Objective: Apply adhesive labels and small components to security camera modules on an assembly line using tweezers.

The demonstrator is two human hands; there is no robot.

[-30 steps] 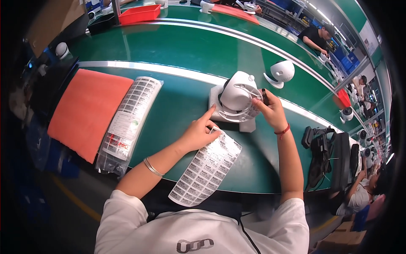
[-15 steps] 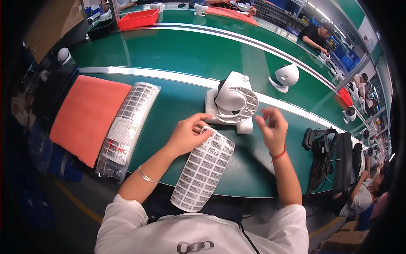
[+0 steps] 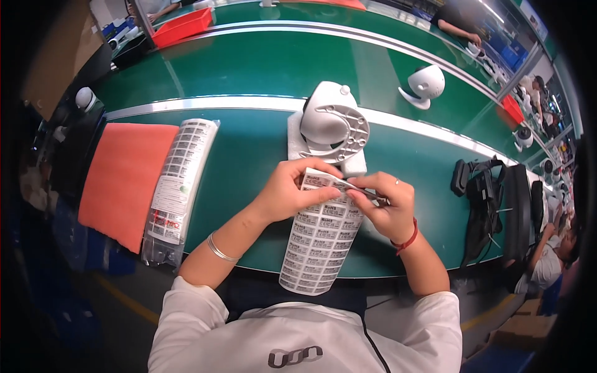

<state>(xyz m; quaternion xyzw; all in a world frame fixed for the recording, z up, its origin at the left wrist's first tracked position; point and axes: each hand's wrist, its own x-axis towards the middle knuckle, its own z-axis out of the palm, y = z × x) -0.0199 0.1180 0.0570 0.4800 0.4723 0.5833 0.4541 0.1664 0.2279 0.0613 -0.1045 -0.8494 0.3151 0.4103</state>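
A white sheet of printed labels (image 3: 320, 242) hangs in front of me over the bench's near edge. My left hand (image 3: 295, 189) is closed on its upper left part, thumb on the front. At the upper right corner, my right hand (image 3: 390, 205) pinches the sheet, whose edge bends there. A small greyish piece shows between those right fingers, too little to name. Just beyond my hands, a white camera-like device (image 3: 323, 127) lies with its ring-shaped base facing up, resting in a white foam block (image 3: 354, 165).
Left on the bench lie an orange foam sheet (image 3: 127, 180) and a bagged stack of label sheets (image 3: 180, 180). A similar white device (image 3: 426, 84) stands on the green conveyor beyond the white rail. Black straps and gear (image 3: 482, 205) lie right. A red tray (image 3: 182, 28) sits far left.
My right hand has come leftward from beside the device and now pinches the sheet's upper right corner. The sheet has shifted slightly right, and the view has moved a little.
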